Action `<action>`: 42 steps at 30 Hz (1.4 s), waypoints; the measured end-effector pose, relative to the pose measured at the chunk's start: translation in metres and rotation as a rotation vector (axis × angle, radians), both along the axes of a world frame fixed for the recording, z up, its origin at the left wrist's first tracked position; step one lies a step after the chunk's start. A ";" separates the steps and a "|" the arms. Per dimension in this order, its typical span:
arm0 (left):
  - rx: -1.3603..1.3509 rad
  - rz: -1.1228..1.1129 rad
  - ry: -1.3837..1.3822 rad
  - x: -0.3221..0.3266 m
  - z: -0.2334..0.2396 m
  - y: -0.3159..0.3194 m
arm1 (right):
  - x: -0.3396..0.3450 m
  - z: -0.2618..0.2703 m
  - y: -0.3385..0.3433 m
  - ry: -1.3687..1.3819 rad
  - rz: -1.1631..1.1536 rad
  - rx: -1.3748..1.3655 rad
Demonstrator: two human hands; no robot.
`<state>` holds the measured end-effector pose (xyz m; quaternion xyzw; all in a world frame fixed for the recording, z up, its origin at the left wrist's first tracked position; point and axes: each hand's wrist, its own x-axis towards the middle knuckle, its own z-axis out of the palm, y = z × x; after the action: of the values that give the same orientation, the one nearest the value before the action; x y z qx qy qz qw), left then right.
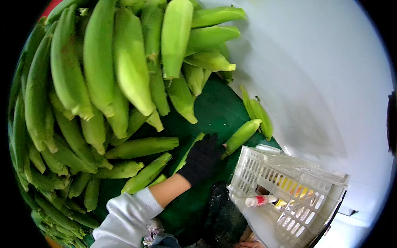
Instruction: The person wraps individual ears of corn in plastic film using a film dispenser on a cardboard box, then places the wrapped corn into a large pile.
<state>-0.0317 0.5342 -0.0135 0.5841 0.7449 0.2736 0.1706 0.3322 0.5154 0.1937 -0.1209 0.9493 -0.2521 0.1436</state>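
Note:
My left hand (203, 158), in a black glove, reaches over a dark green tabletop (217, 102). One ear of corn in its green husk (243, 136) lies with its near end by the bare fingertip. Another husked ear (189, 152) is partly covered by the hand. Whether the fingers grip either ear is hard to see. At the bottom edge, a little bare skin (250, 244) shows, apparently my right hand, mostly cut off by the frame. A large heap of husked corn (130, 62) rises at the left and far side.
A whitish slotted plastic basket (248, 167) stands at the right, with a red-and-white tube (260, 201) and yellow packets inside. Thin green ears (262, 119) lie by the table's right edge. Beyond is a pale smooth surface (325, 77). Something black (223, 214) sits beside the basket.

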 end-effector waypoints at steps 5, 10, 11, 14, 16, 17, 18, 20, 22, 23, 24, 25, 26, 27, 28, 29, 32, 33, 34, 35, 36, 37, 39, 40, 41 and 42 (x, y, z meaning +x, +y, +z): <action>-0.086 -0.059 -0.074 0.011 -0.015 0.081 | -0.068 0.003 0.017 0.021 -0.095 -0.072; -0.173 -0.078 -0.395 -0.015 0.032 0.034 | -0.088 0.001 0.025 0.053 -0.157 -0.093; -0.118 -0.096 -0.450 -0.031 0.053 0.005 | -0.088 0.002 0.026 0.060 -0.180 -0.097; -0.220 -0.120 -0.285 -0.085 0.113 -0.096 | -0.094 0.002 0.031 0.084 -0.211 -0.102; -0.304 -0.063 -0.044 -0.100 0.146 -0.121 | -0.100 0.001 0.036 0.103 -0.194 -0.130; -0.298 -0.042 0.043 -0.098 0.153 -0.105 | -0.099 -0.001 0.033 0.091 -0.217 -0.122; -0.288 -0.005 0.140 -0.095 0.162 -0.083 | -0.097 -0.001 0.033 0.088 -0.228 -0.119; -0.074 -0.057 0.060 -0.080 0.128 -0.030 | -0.096 0.000 0.031 0.098 -0.222 -0.128; 0.158 -0.121 0.158 -0.057 0.073 0.056 | -0.096 0.000 0.030 0.115 -0.213 -0.136; 0.225 -0.148 0.186 -0.052 0.048 0.104 | -0.097 0.001 0.029 0.124 -0.197 -0.144; 0.340 -0.181 0.264 -0.046 0.029 0.147 | -0.097 0.001 0.028 0.123 -0.191 -0.149; 0.351 -0.239 0.327 -0.046 0.000 0.185 | -0.098 0.000 0.028 0.126 -0.179 -0.158; 0.370 -0.315 0.370 -0.036 -0.018 0.214 | -0.097 -0.003 0.026 0.122 -0.186 -0.168; 0.259 -0.315 0.368 -0.025 -0.018 0.229 | -0.096 -0.004 0.025 0.113 -0.205 -0.169; 0.148 -0.317 0.379 -0.021 -0.018 0.238 | -0.095 -0.006 0.023 0.115 -0.220 -0.175; 0.034 -0.314 0.392 -0.018 -0.018 0.243 | -0.094 -0.005 0.023 0.113 -0.233 -0.178; -0.014 -0.251 0.312 -0.025 -0.029 0.243 | -0.096 -0.005 0.024 0.138 -0.242 -0.187; -0.035 -0.275 0.290 -0.020 -0.031 0.239 | -0.094 -0.004 0.024 0.138 -0.252 -0.181; -0.068 -0.270 0.201 -0.017 -0.030 0.229 | -0.095 -0.005 0.023 0.144 -0.254 -0.187; -0.102 -0.259 0.113 -0.016 -0.028 0.218 | -0.095 -0.004 0.024 0.151 -0.250 -0.188; -0.127 -0.256 0.049 -0.016 -0.021 0.203 | -0.094 -0.004 0.023 0.156 -0.254 -0.190; -0.157 -0.254 -0.022 -0.017 -0.009 0.183 | -0.094 -0.004 0.023 0.154 -0.264 -0.187; -0.186 -0.195 -0.160 -0.033 0.001 0.120 | -0.097 -0.004 0.021 0.171 -0.250 -0.194; -0.174 -0.143 -0.232 -0.043 0.004 0.084 | -0.099 -0.004 0.020 0.183 -0.240 -0.193; -0.324 -0.101 -0.348 -0.052 0.029 0.054 | -0.099 -0.005 0.016 0.181 -0.241 -0.193; -0.337 -0.012 -0.346 -0.055 0.049 0.018 | -0.099 -0.003 0.014 0.187 -0.237 -0.186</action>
<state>-0.0871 0.5519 0.0355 0.4963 0.7362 0.2403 0.3923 0.2330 0.5293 0.1910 -0.0440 0.9388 -0.3414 0.0120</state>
